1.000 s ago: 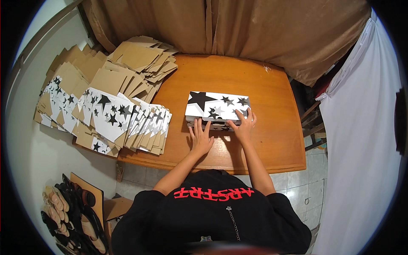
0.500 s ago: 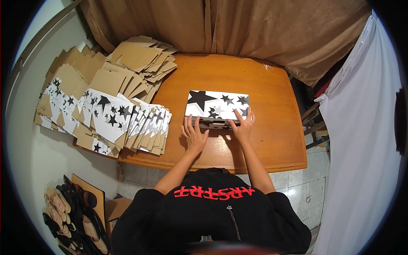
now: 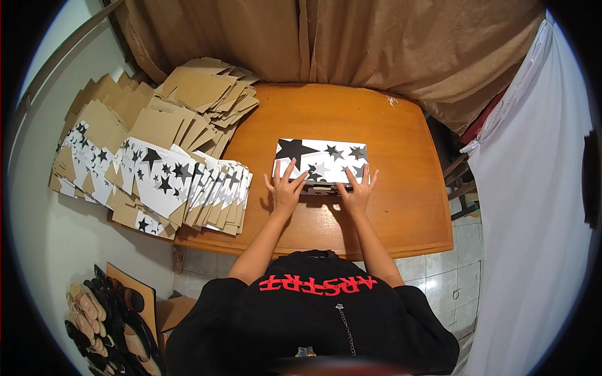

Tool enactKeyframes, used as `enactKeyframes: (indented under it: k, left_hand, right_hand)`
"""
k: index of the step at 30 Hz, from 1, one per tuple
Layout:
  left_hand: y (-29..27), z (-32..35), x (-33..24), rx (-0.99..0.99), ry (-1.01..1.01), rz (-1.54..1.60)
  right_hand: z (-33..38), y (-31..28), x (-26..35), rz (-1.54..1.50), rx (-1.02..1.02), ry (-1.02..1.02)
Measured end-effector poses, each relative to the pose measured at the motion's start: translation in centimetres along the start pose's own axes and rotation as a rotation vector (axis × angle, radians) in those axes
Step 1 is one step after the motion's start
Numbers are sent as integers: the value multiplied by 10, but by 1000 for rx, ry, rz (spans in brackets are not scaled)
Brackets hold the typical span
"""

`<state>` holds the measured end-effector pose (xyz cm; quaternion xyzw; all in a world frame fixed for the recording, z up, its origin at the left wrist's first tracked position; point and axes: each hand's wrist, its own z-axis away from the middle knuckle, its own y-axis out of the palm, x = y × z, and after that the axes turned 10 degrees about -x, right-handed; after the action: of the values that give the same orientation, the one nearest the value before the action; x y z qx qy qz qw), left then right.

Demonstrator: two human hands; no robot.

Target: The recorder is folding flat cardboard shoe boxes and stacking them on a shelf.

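Observation:
A white cardboard box with black and grey stars lies on the wooden table in front of me, its top panel down. My left hand rests at the near left part of the box, fingers spread over the top edge. At the near right corner is my right hand, its fingers spread on the top and its thumb at the front edge. Between the two thumbs, a small strip of bare brown cardboard shows at the front edge. Much of the front side is hidden from above.
Flat, unfolded star-printed cartons lie in overlapping piles on the left of the table. Several shoes are at the lower left. Brown curtains hang behind, and a white cloth at the right.
My left hand has moved up, its fingers now farther onto the box top. The right hand has shifted slightly at its corner. A brown cardboard strip now shows at the front edge.

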<state>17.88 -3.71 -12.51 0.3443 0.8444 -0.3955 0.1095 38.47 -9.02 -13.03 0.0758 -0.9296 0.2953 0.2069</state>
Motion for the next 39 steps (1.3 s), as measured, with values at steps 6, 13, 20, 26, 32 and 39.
enactKeyframes:
  k: [6, 13, 20, 26, 32, 39]
  left_hand:
    - [10, 10, 8, 48, 114, 127]
    - [15, 18, 13, 27, 154, 41]
    - [15, 18, 7, 52, 69, 91]
    - [12, 11, -13, 97, -32, 98]
    - [16, 9, -21, 39, -113, 141]
    - [13, 5, -30, 109, -268, 206]
  right_hand:
    - [11, 6, -7, 203, 54, 28]
    - [13, 7, -2, 288, 58, 48]
    - [12, 2, 13, 193, 108, 78]
    - [7, 2, 32, 32, 234, 60]
    - [9, 4, 42, 19, 224, 178]
    - [13, 8, 46, 42, 191, 207]
